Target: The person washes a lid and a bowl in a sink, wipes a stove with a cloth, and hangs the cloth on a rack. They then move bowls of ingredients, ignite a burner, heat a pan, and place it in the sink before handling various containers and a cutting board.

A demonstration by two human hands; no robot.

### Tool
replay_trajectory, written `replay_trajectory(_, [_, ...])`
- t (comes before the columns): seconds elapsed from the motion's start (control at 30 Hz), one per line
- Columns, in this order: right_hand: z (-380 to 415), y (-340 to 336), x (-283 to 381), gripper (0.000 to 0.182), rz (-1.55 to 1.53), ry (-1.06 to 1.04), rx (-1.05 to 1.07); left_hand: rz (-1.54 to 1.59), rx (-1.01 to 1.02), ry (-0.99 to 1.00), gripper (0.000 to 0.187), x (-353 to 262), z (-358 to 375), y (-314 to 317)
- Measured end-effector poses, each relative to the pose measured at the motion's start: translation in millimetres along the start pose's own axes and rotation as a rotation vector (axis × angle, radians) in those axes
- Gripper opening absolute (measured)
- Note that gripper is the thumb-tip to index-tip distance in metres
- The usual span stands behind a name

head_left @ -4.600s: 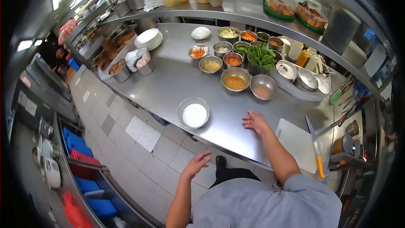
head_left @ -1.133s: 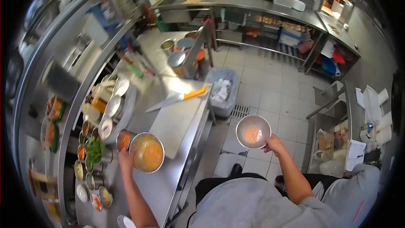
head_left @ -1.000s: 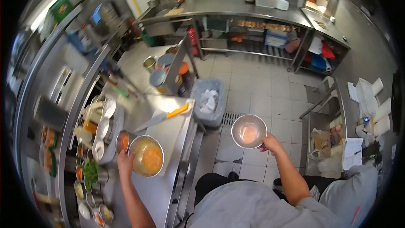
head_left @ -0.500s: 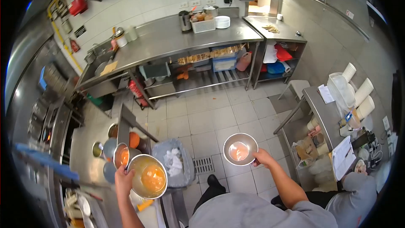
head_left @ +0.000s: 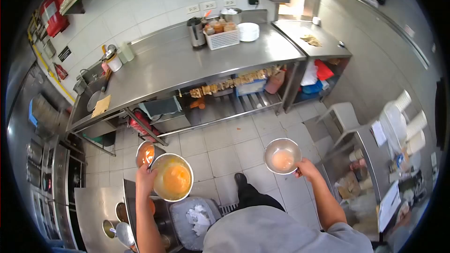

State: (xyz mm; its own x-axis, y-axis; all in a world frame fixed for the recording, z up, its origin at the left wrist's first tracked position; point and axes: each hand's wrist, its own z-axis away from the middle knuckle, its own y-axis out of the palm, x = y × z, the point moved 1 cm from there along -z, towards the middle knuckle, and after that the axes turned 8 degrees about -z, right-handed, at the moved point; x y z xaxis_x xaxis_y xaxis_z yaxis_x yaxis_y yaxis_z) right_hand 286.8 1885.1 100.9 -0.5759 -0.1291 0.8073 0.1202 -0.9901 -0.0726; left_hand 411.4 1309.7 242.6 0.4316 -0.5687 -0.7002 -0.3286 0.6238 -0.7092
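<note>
My left hand (head_left: 145, 180) grips a metal bowl (head_left: 163, 165) by its near left side, fingers closed at the rim. Orange-yellow egg-like liquid with foam lies in it. A smaller metal bowl (head_left: 160, 151) with glossy orange liquid is right beside it at my fingertips, partly covered by the larger one. Out to the right, my right hand (head_left: 305, 168) is closed on the edge of another metal bowl (head_left: 277, 145), which has a little pale pinkish-orange content at the bottom. Both hands are held out over the tiled floor (head_left: 220, 147).
Ahead runs a long steel counter (head_left: 159, 56) bearing a white basket (head_left: 222, 40) of bottles and stacked plates (head_left: 249, 32). Skewered food (head_left: 229, 83) hangs along its front. A grey bin (head_left: 187, 239) stands by my left arm. At right are a side table (head_left: 370, 147) and a stool (head_left: 343, 116).
I have stepped forward, nearer the counter. Both bowls in my hands have come along, and the smaller orange bowl has moved with my left hand, away from the left-hand table.
</note>
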Motion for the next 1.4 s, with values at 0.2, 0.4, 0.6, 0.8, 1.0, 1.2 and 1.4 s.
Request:
replay_trajectory(0.2, [-129,75,139,0.02,0.056,-0.05,0.141,-0.186,-0.11,-0.005,0.023,24,-160,12])
replay_trajectory(0.4, [-255,209,271,0.018,0.155,-0.21,0.336,-0.166,-0.203,0.033,0.033,-8,-278,-16])
replay_trajectory(0.6, [-336,380,363,0.021,0.124,-0.21,0.473,-0.201,-0.243,0.035,0.032,15,-419,-49])
replay_trajectory(0.8, [-416,535,399,0.022,0.048,-0.153,0.443,-0.158,-0.271,0.057,0.032,77,-571,-62])
replay_trajectory(1.0, [-476,661,442,0.021,0.016,-0.114,0.41,-0.229,-0.203,0.071,0.032,118,-694,-66])
replay_trajectory(1.2, [-525,743,484,0.029,-0.044,-0.121,0.44,-0.111,-0.203,0.091,0.025,122,-775,-58])
replay_trajectory(1.4, [-651,764,501,0.043,-0.203,-0.012,0.816,0.446,-0.344,-0.209,0.023,93,-790,-43])
